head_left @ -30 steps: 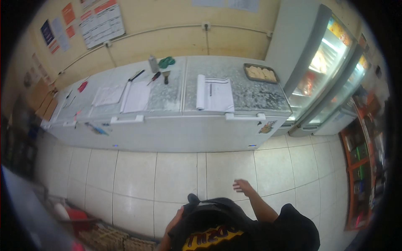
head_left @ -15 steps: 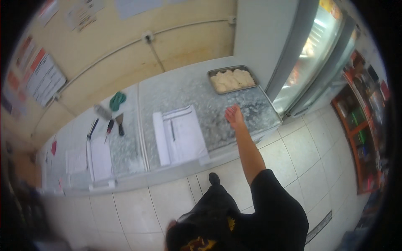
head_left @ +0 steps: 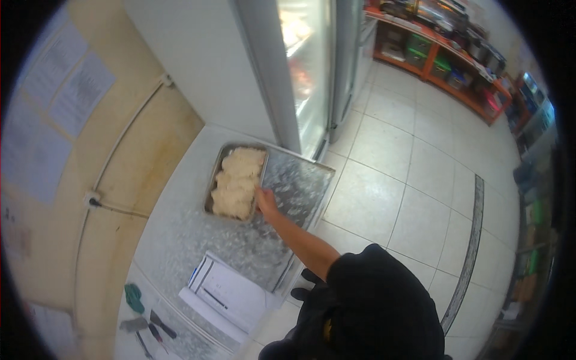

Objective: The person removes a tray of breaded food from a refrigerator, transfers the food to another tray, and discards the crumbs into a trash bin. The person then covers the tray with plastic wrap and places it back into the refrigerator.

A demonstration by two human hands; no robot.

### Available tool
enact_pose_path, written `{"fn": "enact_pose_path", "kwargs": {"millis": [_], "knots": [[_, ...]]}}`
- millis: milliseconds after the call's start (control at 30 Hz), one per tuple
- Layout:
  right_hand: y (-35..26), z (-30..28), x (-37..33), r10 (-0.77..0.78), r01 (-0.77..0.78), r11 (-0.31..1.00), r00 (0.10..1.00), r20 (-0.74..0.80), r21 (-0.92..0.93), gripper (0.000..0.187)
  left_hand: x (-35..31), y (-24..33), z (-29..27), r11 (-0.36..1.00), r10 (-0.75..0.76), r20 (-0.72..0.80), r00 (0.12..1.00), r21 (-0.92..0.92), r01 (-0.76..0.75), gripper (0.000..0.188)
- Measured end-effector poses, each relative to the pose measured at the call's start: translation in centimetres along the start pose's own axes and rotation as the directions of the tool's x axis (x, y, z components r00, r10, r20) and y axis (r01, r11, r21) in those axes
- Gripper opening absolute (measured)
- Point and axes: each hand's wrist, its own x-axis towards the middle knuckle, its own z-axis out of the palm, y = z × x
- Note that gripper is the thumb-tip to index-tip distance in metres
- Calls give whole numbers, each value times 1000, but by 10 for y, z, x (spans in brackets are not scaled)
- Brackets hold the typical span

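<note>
My right hand (head_left: 265,201) is at the right side of a shallow metal tray (head_left: 210,199), its fingers curled at the rim and partly hidden. Inside the tray lie several pale, lumpy pieces of food (head_left: 236,183) that look breaded. The tray rests on a mottled grey countertop (head_left: 180,225), near the side of a tall glass-door fridge (head_left: 309,78). Closer to me on the same top are a pad of white paper (head_left: 231,294) and a pen (head_left: 214,298) lying on it. My left hand does not show.
At the lower left lie a green coiled bundle (head_left: 133,298), a scraper (head_left: 162,324) and a screwdriver (head_left: 157,336). A wall with a socket (head_left: 92,198) and cable borders the counter. Across the tiled floor (head_left: 384,180) stands an orange shelf unit (head_left: 427,57).
My view has swung right, toward the fridge. My right hand has moved from above the counter's front part to the tray's rim. The tray appears to be in the same place.
</note>
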Motion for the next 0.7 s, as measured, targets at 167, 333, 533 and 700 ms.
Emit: {"fn": "enact_pose_path", "kwargs": {"millis": [167, 333, 533, 700], "knots": [[35, -96, -77, -215, 139, 969, 883, -417, -204, 58, 26, 118, 7, 936, 344, 134, 929, -132, -327, 53], [59, -168, -166, -198, 41, 939, 876, -440, -342, 61, 43, 264, 77, 741, 643, 292, 708, -6, -671, 62], [79, -153, -191, -318, 175, 937, 785, -532, -302, 63, 36, 335, 102, 845, 362, 740, 567, -4, -535, 82], [56, -138, -241, -196, 27, 970, 667, -719, -240, 64, 44, 373, 142, 881, 162, 813, 559, 137, -454, 83]]}}
